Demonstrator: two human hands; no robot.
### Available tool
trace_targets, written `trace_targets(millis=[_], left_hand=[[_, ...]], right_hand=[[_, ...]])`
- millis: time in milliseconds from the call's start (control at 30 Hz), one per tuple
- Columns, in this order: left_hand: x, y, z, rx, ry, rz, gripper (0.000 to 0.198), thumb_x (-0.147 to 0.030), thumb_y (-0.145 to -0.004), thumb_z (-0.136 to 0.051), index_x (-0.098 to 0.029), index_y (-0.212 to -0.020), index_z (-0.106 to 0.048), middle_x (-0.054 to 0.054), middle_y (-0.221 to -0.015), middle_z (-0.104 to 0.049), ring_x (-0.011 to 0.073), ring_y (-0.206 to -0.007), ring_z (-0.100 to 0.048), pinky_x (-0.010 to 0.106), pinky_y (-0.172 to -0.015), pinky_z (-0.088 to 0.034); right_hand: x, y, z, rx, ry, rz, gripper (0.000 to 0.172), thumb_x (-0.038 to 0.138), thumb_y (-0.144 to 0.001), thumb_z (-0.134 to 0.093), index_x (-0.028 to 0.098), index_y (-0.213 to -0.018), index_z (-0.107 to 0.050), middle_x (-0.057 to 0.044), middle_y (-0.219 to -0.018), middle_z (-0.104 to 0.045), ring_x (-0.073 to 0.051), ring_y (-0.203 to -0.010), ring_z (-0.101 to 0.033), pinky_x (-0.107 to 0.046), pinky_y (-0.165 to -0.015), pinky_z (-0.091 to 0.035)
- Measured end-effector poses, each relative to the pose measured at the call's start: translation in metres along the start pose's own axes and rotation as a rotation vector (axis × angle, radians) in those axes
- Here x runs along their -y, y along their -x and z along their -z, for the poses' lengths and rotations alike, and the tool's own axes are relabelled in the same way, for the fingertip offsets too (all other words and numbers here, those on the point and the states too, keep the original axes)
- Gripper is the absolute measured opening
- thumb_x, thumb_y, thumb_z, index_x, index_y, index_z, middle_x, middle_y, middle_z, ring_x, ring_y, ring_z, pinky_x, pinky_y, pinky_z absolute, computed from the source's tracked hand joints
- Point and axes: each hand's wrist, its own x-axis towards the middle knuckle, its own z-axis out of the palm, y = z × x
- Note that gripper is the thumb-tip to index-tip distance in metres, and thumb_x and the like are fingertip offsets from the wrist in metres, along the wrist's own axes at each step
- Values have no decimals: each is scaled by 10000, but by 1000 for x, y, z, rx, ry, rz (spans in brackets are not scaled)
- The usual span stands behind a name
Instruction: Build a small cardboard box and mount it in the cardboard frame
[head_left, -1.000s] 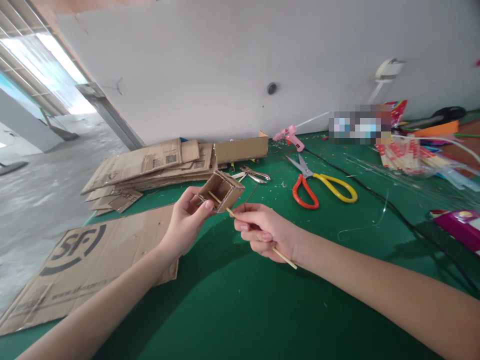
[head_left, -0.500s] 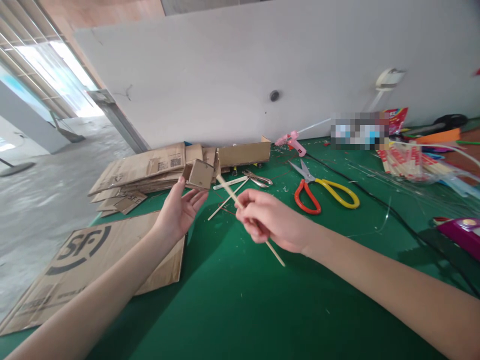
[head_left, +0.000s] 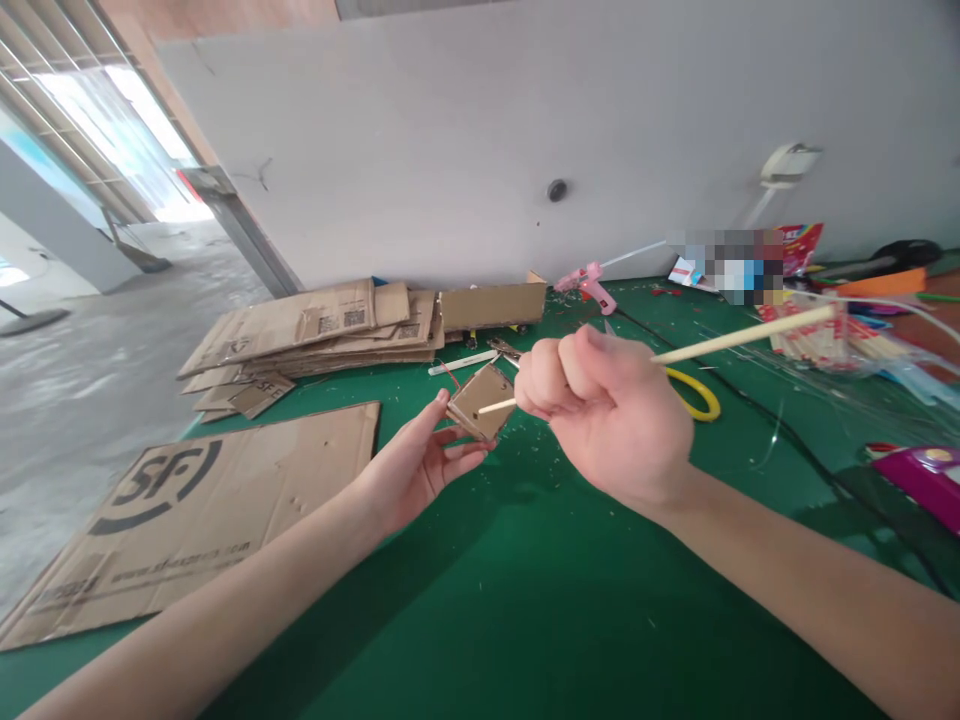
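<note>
My left hand holds a small brown cardboard box above the green table, fingers under and beside it. A fist of my right hand is closed around a long thin wooden stick. The stick's near tip touches the face of the box, and its long end points up to the right. The box's face toward me shows a small hole.
Flattened cardboard sheets are stacked at the back left, and a large printed sheet lies at the left. Pink glue gun, yellow-and-red scissors partly behind my right hand, pliers, a white stick and packs of sticks lie on the green table.
My right hand turned the stick over into a fist grip, its long end now pointing right. The left hand has taken the box again and lowered it, the stick's tip now against its face.
</note>
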Motion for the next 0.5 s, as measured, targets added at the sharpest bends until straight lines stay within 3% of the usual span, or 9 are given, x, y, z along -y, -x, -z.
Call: trace_targets(millis=[167, 500], left_hand=[[1, 0, 1, -25, 3, 1, 349, -425, -927, -489, -134, -1061, -627, 145, -928, -722, 160, -763, -720, 180, -656, -602], [3, 2, 3, -8, -17, -35, 331, -414, -911, -529, -153, -1085, -634, 112, -930, -726, 150, -746, -712, 203, -671, -606]], right_hand=[[-14, 5, 2, 26, 16, 8, 480, 373, -939, -453, 199, -515, -308, 23, -537, -271, -126, -528, -247, -308, -541, -264], [-19, 10, -1, 59, 50, -1, 466, 354, -950, -439, 202, -530, -305, 26, -546, -248, -131, -539, -239, -307, -540, -236]])
